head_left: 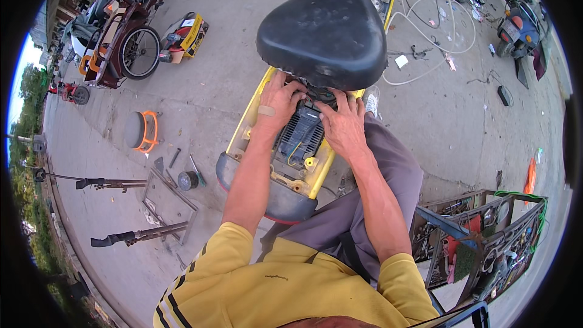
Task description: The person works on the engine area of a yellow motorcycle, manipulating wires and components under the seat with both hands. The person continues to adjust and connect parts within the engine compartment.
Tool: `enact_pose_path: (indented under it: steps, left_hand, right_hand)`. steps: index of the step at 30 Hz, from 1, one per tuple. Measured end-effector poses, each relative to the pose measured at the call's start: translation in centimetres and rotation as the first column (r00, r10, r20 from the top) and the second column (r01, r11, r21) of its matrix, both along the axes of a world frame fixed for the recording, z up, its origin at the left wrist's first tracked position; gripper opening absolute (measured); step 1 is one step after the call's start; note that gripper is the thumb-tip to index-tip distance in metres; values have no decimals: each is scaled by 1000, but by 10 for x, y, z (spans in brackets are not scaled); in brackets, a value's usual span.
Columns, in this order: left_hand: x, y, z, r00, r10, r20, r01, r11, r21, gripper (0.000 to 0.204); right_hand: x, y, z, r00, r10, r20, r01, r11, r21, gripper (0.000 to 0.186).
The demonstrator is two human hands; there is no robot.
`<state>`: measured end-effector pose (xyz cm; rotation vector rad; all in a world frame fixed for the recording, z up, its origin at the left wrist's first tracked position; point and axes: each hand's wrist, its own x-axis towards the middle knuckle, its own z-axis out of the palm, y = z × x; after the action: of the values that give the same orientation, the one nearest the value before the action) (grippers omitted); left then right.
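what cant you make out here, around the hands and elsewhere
Head view: what the left hand and right hand grip, if anything; fingers and the black seat hide it.
Head view: small items in the metal rack; too small, jumbled.
Head view: the black-edged object's full shape; lower edge cuts it off.

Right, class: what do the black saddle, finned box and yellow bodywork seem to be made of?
Black saddle: probably vinyl or leather; smooth, softly shiny cover.
Finned box: perhaps matte, dark-coated metal, given its ribs; plastic is possible.
Yellow bodywork: painted metal or coloured plastic; bright but grimy surface.
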<state>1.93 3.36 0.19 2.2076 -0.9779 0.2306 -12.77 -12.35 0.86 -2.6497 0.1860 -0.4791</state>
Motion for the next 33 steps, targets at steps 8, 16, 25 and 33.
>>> enact_pose_path:
  steps: [8,16,25,33]
  left_hand:
    - [-4,-4,7,987,157,-40,-155,987,46,25]
    - [-1,-2,-7,982,142,-121,-144,990,-5,22]
    - [-4,-5,-15,958,132,-255,-119,991,67,22]
    - [0,-4,-20,954,101,-283,-90,995,53,21]
  right_hand:
    - [2,3,0,999,-34,12,34,998,-55,37]
    - [5,6,-5,998,-62,0,62,996,-60,37]
    - [5,4,-5,998,-55,-9,55,998,-26,37]
    - [7,0,-5,999,-41,29,41,999,0,36]
